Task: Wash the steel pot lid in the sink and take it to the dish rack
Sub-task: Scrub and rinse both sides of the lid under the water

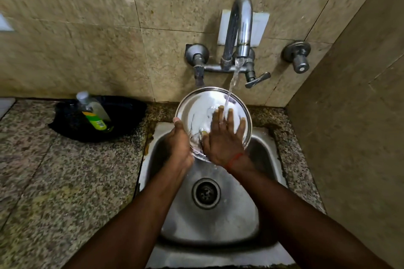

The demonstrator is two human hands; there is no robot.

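The round steel pot lid (197, 108) is held tilted over the back of the steel sink (218, 223), under the running tap (240, 26). Water falls onto its shiny face. My left hand (178, 144) grips the lid's left rim, thumb on the edge. My right hand (225, 137) lies flat on the lid's face with its fingers spread, in the stream of water. A red thread circles my right wrist. The lid's lower part is hidden behind both hands.
A black bowl (122, 120) with a bottle of green dish liquid (94, 113) in it stands on the granite counter (54, 181) left of the sink. A tap lever (258, 79) and a wall valve (298, 55) sit above. A tiled wall closes in on the right.
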